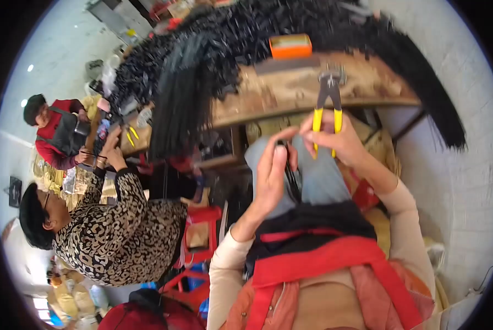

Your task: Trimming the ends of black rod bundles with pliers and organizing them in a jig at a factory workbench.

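Note:
My right hand [345,142] is wrapped round a pair of pincers [328,94] with yellow handles. Their dark jaws point away from me, over the table's near edge. To the left, above my lap, my left hand [269,179] is closed around some thin black strips [293,184], which hang down between thumb and fingers toward my thighs. The fingertips of both hands come close together near the pincers' left handle. How many strips I hold cannot be made out.
An orange box [290,50] stands on the wooden table [279,88] before a heap of black pieces [241,33]. Long black bundles [177,104] droop over the edge at left and right. Two people work at left, near other yellow-handled pliers [131,135]. A red stool [200,234] stands left.

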The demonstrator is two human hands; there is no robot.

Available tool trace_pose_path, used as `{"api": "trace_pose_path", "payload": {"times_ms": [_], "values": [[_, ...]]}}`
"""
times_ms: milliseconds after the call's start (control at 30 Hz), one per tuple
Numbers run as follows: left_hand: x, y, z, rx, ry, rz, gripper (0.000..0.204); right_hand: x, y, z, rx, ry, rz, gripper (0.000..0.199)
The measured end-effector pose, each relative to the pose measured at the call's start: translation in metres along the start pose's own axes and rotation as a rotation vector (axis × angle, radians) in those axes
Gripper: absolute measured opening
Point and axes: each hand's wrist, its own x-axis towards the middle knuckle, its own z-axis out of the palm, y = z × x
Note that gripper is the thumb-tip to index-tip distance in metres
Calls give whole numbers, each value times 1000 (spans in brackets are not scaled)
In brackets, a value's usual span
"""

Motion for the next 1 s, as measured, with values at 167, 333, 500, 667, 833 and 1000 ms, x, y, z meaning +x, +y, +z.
{"api": "trace_pose_path", "payload": {"times_ms": [167, 333, 500, 667, 833, 1000], "values": [[-10, -15, -4, -51, -71, -136, 57, -21, 28, 1, 1, 55, 67, 11], [-14, -16, -6, -107, -143, -149, 61, -34, 27, 4, 22, 95, 69, 13], [-18, -16, -3, -108, -126, -170, 60, -33, 20, 2, 90, 37, 136, 12], [-12, -16, -5, -125, -142, -180, 60, -33, 40, 3, 23, 113, 53, 12], [-12, -16, 4, -132, -122, -150, 62, -34, 31, 16, 95, 48, 92, 15], [-13, -15, 3, -143, -125, -161, 64, -36, 33, 18, 55, 35, 87, 18]]}}
